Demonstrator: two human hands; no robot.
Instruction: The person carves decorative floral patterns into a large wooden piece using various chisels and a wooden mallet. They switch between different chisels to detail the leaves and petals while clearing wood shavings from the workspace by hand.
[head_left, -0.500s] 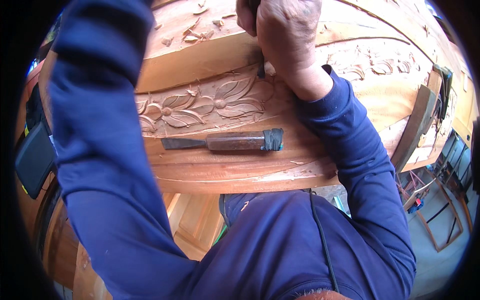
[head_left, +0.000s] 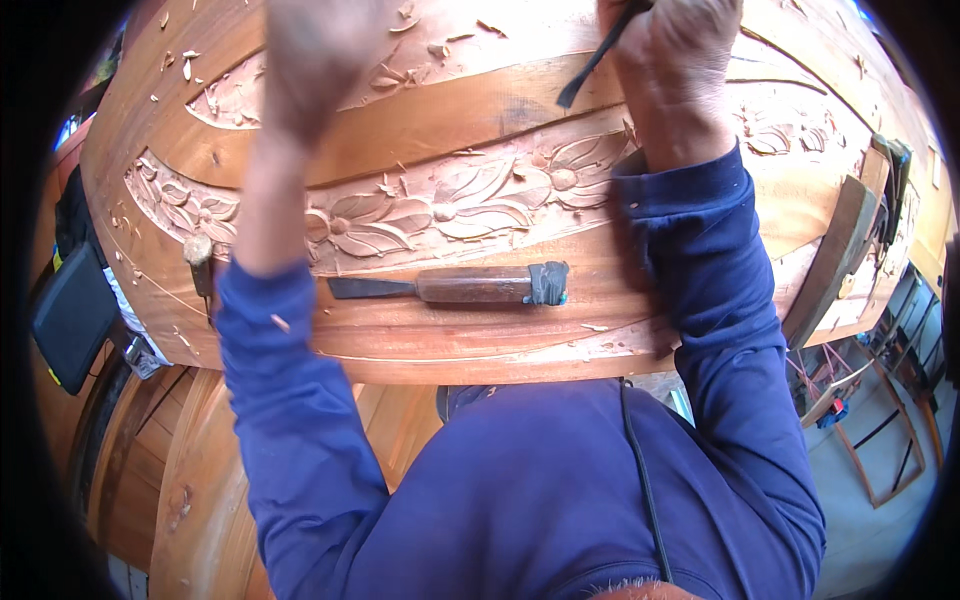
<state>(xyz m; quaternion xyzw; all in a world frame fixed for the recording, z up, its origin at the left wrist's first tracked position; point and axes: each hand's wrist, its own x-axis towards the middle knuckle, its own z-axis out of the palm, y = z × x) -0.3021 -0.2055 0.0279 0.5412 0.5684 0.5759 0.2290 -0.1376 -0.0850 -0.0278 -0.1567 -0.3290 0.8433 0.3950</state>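
My right hand [head_left: 685, 60] is closed around a carving chisel [head_left: 592, 70], its dark narrow blade pointing down and left over the smooth wooden band. My left hand [head_left: 325, 70] hovers over the panel to the left, smeared by motion; its fingers and anything in them cannot be made out. Below both hands runs a carved strip of flowers and leaves [head_left: 440, 215] in the reddish wood panel [head_left: 480, 350]. A wide flat chisel [head_left: 475, 284] with a wooden handle and dark wrapped end lies along the panel's near side, touched by neither hand.
Wood shavings [head_left: 405, 75] are scattered across the panel. A round-ended wooden handle [head_left: 199, 255] shows beside my left forearm. More tools [head_left: 835, 255] lie at the panel's right end. A dark flat-backed object [head_left: 72, 318] stands off the left edge; wooden frames [head_left: 890, 445] stand on the floor at right.
My left arm has come down from above, bringing the blurred hand into view. My right hand has moved right, and the chisel blade has lifted away from the carved strip and tilted.
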